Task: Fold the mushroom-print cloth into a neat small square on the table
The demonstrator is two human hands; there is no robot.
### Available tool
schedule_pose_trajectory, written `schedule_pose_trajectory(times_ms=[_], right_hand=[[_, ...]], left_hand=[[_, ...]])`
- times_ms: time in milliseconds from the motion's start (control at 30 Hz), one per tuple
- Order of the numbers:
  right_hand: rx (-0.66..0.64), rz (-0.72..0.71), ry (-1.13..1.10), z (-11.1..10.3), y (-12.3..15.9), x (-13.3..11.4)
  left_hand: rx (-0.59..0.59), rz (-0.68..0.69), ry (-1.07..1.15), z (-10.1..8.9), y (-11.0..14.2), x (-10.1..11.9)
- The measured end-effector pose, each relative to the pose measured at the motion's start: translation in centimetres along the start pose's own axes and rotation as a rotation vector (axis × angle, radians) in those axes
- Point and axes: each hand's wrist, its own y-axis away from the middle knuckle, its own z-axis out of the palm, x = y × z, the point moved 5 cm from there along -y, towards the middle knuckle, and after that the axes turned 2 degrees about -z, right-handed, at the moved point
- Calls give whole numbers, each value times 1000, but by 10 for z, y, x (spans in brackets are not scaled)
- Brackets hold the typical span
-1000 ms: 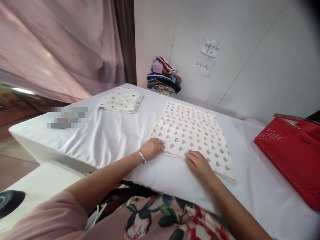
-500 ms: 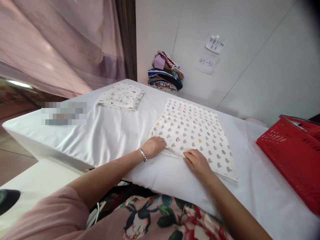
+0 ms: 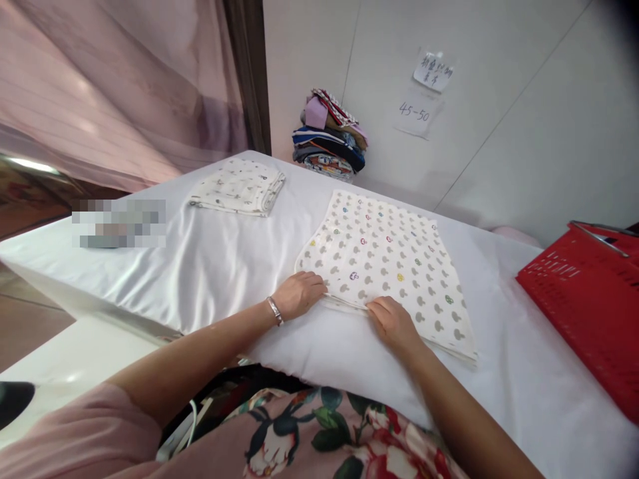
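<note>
A cream cloth with small mushroom prints [image 3: 387, 259] lies spread flat in layers on the white-covered table [image 3: 210, 266]. My left hand [image 3: 299, 293], a bracelet on its wrist, has curled fingers pinching the cloth's near left edge. My right hand [image 3: 392, 320] grips the same near edge a little to the right, fingers closed on the fabric. Both hands rest at the table's front.
A folded cream cloth [image 3: 237, 187] lies at the table's far left. A stack of folded coloured fabrics [image 3: 329, 140] stands against the back wall. A red plastic basket [image 3: 589, 299] sits at the right edge. Paper notes [image 3: 432, 70] hang on the wall.
Both hands stay on the cloth's near edge. The view has shifted slightly; the hands hardly moved.
</note>
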Motion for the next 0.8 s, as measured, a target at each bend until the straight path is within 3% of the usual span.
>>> schedule_pose_trajectory(times_ms=[167, 533, 800], right_hand=[[2, -14, -34, 1, 1, -1], [-76, -34, -1, 1, 1, -4], [-67, -22, -4, -1, -1, -4]], left_hand=[[28, 40, -33, -5, 3, 7], [-77, 84, -46, -2, 8, 8], [41, 32, -118, -10, -4, 7]])
